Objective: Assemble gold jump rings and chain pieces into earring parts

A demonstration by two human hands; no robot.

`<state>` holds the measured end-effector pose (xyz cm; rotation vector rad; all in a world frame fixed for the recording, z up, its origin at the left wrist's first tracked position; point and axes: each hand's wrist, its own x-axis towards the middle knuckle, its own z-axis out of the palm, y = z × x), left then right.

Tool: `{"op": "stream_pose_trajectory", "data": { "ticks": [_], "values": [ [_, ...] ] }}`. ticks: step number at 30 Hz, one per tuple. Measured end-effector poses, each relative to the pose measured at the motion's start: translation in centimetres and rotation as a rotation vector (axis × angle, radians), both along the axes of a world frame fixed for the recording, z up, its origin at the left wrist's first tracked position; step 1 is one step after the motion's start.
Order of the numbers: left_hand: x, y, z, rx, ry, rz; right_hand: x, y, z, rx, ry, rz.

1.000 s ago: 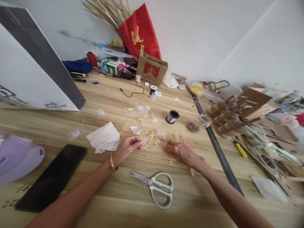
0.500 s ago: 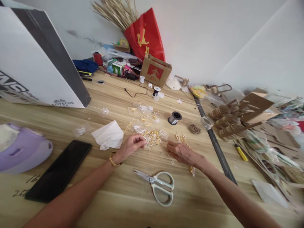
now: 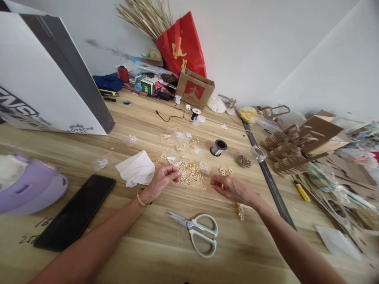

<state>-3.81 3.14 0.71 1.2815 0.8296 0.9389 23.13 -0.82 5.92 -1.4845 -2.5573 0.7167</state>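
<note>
My left hand (image 3: 164, 177) is closed in a pinch at the left edge of a pile of small gold and silver beads (image 3: 191, 172). Whatever sits between its fingertips is too small to make out. To the right of the pile, my right hand (image 3: 229, 187) has its fingers curled closed, and their contents are hidden. Gold ring-shaped pieces (image 3: 225, 171) lie just beyond it, and a bundle of gold and silver chain (image 3: 238, 211) shows from under its wrist. Scissors with pale green handles (image 3: 194, 228) rest on the table, nearer to me than both hands.
A white tissue (image 3: 136, 169) and a black phone (image 3: 75, 213) lie on the left. A spool of silver wire (image 3: 218, 147), a heap of mixed beads (image 3: 244, 160) and a dark strip (image 3: 271, 183) are at the right. Small woven baskets (image 3: 284, 152) stand beyond.
My right hand has shifted slightly, and the thin silver strand that hung below its fingers is out of sight. My left hand keeps its pinch beside the pile.
</note>
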Motion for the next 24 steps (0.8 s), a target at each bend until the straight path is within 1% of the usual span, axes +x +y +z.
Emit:
{"op": "stream_pose_trajectory", "data": {
  "ticks": [3, 5, 10, 13, 15, 18, 21, 24],
  "values": [
    [0.0, 0.0, 0.1, 0.000, -0.013, 0.000, -0.1, -0.1, -0.5, 0.134, -0.065, 0.003],
    [0.0, -0.1, 0.2, -0.003, -0.021, -0.009, -0.3, -0.1, -0.5, 0.159, -0.048, 0.018],
    [0.0, -0.3, 0.1, -0.014, -0.028, -0.051, -0.5, -0.1, 0.2, 0.053, 0.103, 0.015],
    [-0.1, -0.3, 0.1, -0.034, -0.055, -0.090, -0.6, -0.4, 0.8, 0.020, 0.131, -0.010],
    [-0.2, -0.3, 0.1, -0.037, -0.072, -0.119, -0.8, -0.8, 1.0, 0.016, 0.101, -0.014],
    [-0.3, -0.2, 0.0, -0.024, -0.081, -0.163, -1.6, -1.5, 1.1, 0.043, 0.001, -0.007],
    [-0.3, -0.2, -0.1, -0.018, -0.065, -0.204, -2.7, -2.2, 0.9, 0.063, -0.100, 0.026],
    [-0.4, -0.2, 0.0, -0.012, -0.044, -0.272, -4.0, -2.8, 0.5, 0.082, -0.232, 0.054]
  ]
}}
